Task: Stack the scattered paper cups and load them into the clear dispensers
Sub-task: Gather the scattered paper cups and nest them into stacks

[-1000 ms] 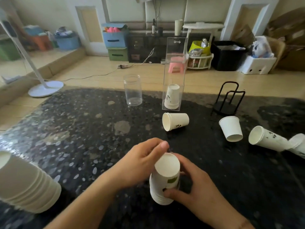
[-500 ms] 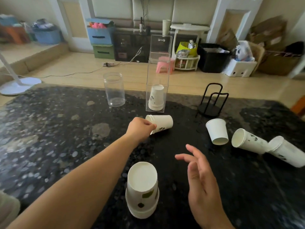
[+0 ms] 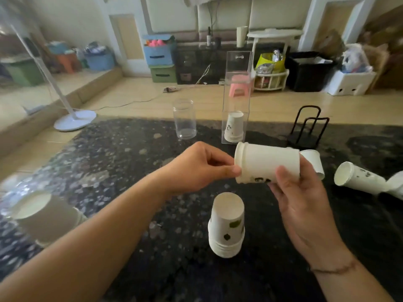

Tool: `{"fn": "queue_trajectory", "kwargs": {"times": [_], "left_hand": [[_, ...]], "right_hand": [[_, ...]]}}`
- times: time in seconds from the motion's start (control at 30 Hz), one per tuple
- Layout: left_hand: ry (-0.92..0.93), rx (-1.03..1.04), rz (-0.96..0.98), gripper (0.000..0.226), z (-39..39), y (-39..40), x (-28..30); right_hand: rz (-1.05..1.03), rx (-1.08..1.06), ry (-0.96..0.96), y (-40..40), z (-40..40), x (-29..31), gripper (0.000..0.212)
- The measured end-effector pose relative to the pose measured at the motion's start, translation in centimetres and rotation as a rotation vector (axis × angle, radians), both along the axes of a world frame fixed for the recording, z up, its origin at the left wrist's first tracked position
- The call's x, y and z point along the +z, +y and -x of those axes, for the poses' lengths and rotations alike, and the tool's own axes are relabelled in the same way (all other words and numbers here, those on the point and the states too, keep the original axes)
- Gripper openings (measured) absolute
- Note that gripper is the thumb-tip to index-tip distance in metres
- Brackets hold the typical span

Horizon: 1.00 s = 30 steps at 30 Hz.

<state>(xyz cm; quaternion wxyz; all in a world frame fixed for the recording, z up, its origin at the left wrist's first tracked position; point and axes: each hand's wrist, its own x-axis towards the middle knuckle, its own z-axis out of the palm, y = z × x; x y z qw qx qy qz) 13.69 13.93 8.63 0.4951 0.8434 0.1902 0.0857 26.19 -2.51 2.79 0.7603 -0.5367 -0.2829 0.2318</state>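
Lifted from the table since half a second ago, a white paper cup (image 3: 267, 165) now lies sideways in the air between both hands. The left hand (image 3: 196, 167) pinches its rolled rim between thumb and fingers; the right hand (image 3: 303, 199) curls around its narrow base end. Directly below, an upside-down stack of nested paper cups (image 3: 226, 225) with small dark prints stands on the speckled black stone table (image 3: 109, 171). Behind, a tall clear square dispenser (image 3: 236, 99) holds a few inverted cups, with a clear round cylinder (image 3: 184, 119) beside it. More cups (image 3: 359, 178) lie tipped at the right, near a black wire holder (image 3: 307, 127).
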Motion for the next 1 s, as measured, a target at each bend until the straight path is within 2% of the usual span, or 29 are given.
{"fn": "queue_trajectory", "kwargs": {"times": [0.07, 0.13, 0.23, 0.3, 0.37, 0.43, 0.53, 0.67, 0.8, 0.9, 1.0], "left_hand": [[0.039, -0.047, -0.053, 0.014, 2.1, -0.6, 1.0], [0.052, -0.001, -0.079, 0.02, 4.0, -0.7, 1.2], [0.03, 0.134, -0.162, 0.044, 6.1, -1.2, 0.1], [0.027, 0.186, -0.203, 0.057, 6.8, -2.1, -1.0], [-0.017, 0.226, -0.15, 0.056, 7.0, -3.2, -1.8], [-0.016, 0.202, -0.176, 0.053, 7.0, -4.2, -2.5], [0.064, 0.162, -0.219, 0.054, 6.7, -4.9, -3.3], [0.115, 0.323, -0.216, 0.075, 6.7, -5.7, -4.1], [-0.236, 0.463, -0.461, 0.076, 6.5, -8.7, -3.1], [-0.473, 0.409, -0.656, 0.066, 4.9, -11.1, -1.8], [-0.637, 0.292, -0.694, 0.06, 1.7, -13.0, -1.0]], "right_hand": [[-0.042, -0.017, -0.081, -0.7, 1.6, 1.1, 0.074], [0.025, -0.055, -0.228, -1.3, 3.2, 1.7, 0.066], [0.134, -0.054, -0.458, -1.7, 4.5, 2.4, 0.064], [0.182, -0.054, -0.605, -1.8, 4.5, 2.8, 0.073], [0.265, -0.051, -0.65, -1.8, 4.6, 3.7, 0.086], [0.365, -0.023, -0.688, -1.7, 4.9, 4.2, 0.092], [0.571, 0.055, -0.754, -1.1, 5.2, 3.4, 0.091], [0.748, 0.123, -0.724, -0.3, 5.5, -1.0, 0.083], [0.741, 0.21, -0.619, -0.9, 5.1, -4.0, 0.077], [0.778, 0.278, -0.547, -2.3, 3.9, -4.8, 0.087], [0.793, 0.22, -0.506, -3.4, 1.3, -5.6, 0.073]]}}
